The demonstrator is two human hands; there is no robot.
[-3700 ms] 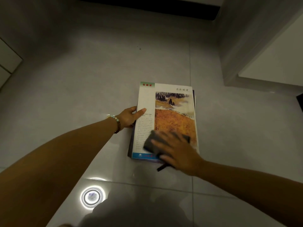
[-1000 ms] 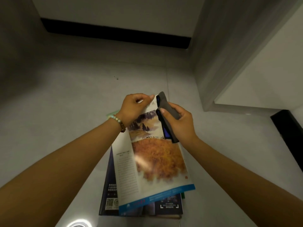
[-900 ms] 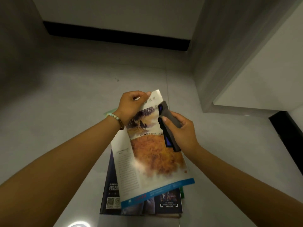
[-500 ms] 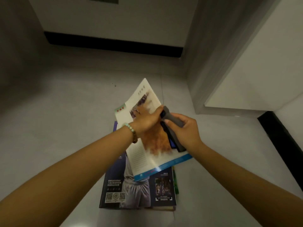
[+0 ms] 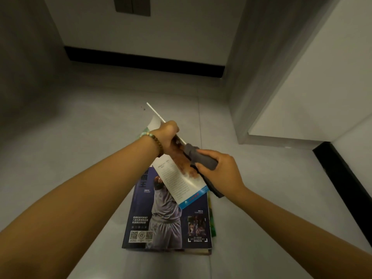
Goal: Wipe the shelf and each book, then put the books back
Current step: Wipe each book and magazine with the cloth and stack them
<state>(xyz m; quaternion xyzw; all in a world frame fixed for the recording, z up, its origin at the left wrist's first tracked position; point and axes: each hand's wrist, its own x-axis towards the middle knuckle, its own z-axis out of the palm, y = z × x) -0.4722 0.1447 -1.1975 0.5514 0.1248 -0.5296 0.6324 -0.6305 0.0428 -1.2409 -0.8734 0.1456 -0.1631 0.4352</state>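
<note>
Tilted edge-on since earlier, thin book (image 5: 181, 178) at frame centre; left hand (image 5: 168, 135) grips its top; right hand (image 5: 223, 170) clutches grey cloth (image 5: 201, 160) against its edge

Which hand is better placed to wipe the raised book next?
Probably the right hand: it holds the grey cloth against the raised book, while the left hand is occupied gripping that book tilted above the stack.

Indoor room, prob. a home: grey tile floor (image 5: 90, 127) under the right hand (image 5: 223, 170), white wall (image 5: 171, 33) w/ black skirting (image 5: 141, 61) + switch plate (image 5: 131, 6) beyond it, white panel (image 5: 322, 87) to its right.
</note>
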